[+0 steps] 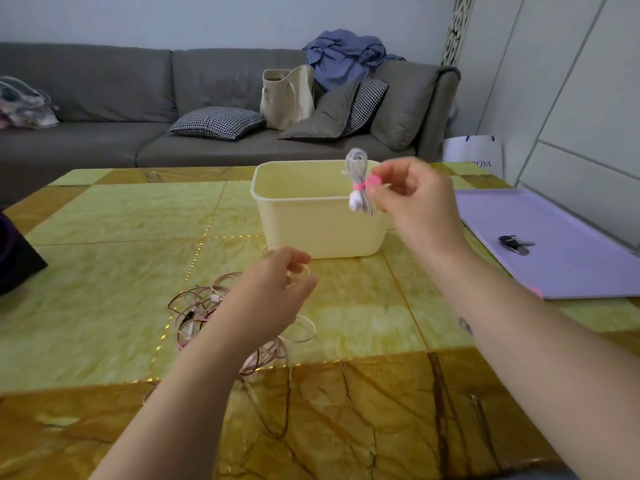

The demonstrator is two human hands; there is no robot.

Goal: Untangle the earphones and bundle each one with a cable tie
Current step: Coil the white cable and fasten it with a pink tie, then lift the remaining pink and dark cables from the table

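One white earphone bundle hangs just left of the right hand, whose fingertips pinch it at its pink tie. The left hand curls over the pink tangle; I cannot tell whether it holds a cable.

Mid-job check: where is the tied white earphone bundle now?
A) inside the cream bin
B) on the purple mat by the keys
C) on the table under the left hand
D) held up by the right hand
D: the right hand pinches the pink cable tie, and the white earphone bundle hangs clear of the table, seen against the cream bin.
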